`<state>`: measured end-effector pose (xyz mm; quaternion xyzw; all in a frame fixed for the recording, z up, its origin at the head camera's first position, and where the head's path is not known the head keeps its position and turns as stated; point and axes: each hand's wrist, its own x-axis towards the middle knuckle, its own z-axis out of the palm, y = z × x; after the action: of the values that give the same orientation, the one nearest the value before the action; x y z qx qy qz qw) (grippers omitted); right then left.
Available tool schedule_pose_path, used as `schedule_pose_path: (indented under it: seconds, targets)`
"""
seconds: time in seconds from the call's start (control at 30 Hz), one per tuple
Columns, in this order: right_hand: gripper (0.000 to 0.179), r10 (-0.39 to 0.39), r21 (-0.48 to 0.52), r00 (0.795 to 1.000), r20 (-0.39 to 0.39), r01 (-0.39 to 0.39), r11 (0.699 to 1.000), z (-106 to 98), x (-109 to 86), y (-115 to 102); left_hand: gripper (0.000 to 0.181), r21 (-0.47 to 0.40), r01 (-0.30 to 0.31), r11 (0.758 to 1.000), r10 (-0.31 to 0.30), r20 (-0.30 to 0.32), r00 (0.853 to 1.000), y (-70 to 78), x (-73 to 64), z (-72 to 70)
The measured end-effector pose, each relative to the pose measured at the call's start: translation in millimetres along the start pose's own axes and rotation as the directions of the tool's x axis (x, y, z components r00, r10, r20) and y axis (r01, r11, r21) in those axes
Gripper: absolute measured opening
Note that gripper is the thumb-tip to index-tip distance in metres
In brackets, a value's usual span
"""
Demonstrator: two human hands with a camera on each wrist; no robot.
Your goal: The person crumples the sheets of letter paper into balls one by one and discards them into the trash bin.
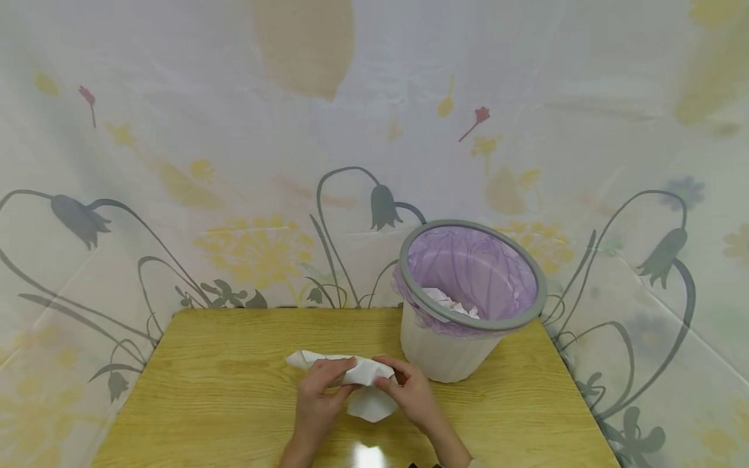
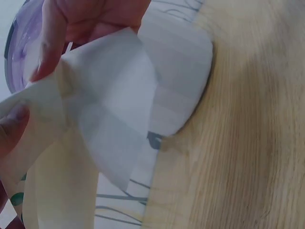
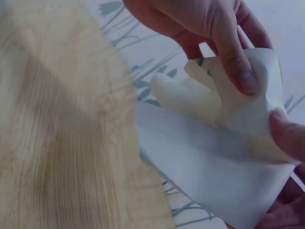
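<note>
A piece of white paper (image 1: 367,372), bent and partly folded over, is held between both hands above the wooden table. My left hand (image 1: 318,396) pinches it on the left, thumb and fingers on its upper edge. On the other side my right hand (image 1: 412,393) grips it with the thumb in front and fingers behind. One wide flap of the paper (image 2: 114,100) hangs below the hands in the left wrist view. Curled edges of the paper (image 3: 200,152) and a little green print show in the right wrist view.
Right behind the hands stands a white waste bin (image 1: 447,351) with a grey rim and a purple liner (image 1: 468,253). Crumpled white paper (image 1: 447,302) lies inside it. The wooden table (image 1: 222,383) ends at a flower-printed curtain (image 1: 234,162) along the back and sides.
</note>
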<state>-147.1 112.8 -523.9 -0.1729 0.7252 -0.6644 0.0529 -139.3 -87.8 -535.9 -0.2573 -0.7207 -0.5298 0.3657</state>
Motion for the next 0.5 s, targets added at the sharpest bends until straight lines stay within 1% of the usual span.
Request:
schedule_pose_path:
  seconds: [0.03, 0.07, 0.13, 0.23, 0.27, 0.3, 0.37, 0.43, 0.5]
  targets:
    - [0.034, 0.005, 0.014, 1.0, -0.023, -0.005, 1.0, 1.5, 0.2, 0.1, 0.05, -0.009, -0.009, 1.0, 0.009, -0.008, 1.0, 4.7, 2.4, 0.9]
    - [0.033, -0.002, 0.025, 0.999, -0.043, 0.003, 1.0, 2.7, 0.3, 0.5, 0.05, -0.012, -0.005, 1.0, 0.004, -0.008, 1.0, 6.8, 2.6, 2.0]
    - [0.03, -0.017, 0.029, 0.996, -0.085, 0.02, 0.999, 5.0, 0.6, 1.8, 0.051, -0.001, -0.011, 1.0, 0.011, 0.002, 1.0, 8.5, 2.5, 4.2]
    - [0.024, -0.042, 0.028, 0.988, -0.15, 0.047, 0.999, 7.1, -0.1, 4.1, 0.05, 0.027, -0.014, 1.0, 0.013, 0.042, 0.999, 8.9, 1.5, 5.2]
    - [0.022, -0.045, 0.017, 0.985, -0.169, 0.048, 0.999, 7.3, -0.5, 3.8, 0.049, 0.041, -0.007, 0.999, 0.004, 0.059, 0.998, 4.7, -1.7, 5.6]
    - [0.021, -0.043, 0.006, 0.982, -0.186, 0.045, 0.999, 7.5, -0.7, 3.2, 0.049, 0.053, 0.0, 0.999, -0.004, 0.074, 0.997, 3.7, -2.8, 5.1]
    - [0.019, -0.061, -0.023, 0.976, -0.207, 0.058, 0.998, 7.0, -1.1, 2.8, 0.047, 0.075, 0.034, 0.997, -0.042, 0.106, 0.994, 2.6, -4.3, 3.3]
    - [0.016, -0.115, -0.064, 0.97, -0.212, 0.104, 0.992, 5.6, -0.6, 4.1, 0.045, 0.111, 0.076, 0.991, -0.091, 0.138, 0.986, 2.7, -3.7, 1.1]
    - [0.015, -0.179, -0.104, 0.962, -0.206, 0.16, 0.982, 3.6, -0.5, 5.5, 0.047, 0.157, 0.127, 0.979, -0.153, 0.17, 0.973, 3.7, -2.1, -1.5]
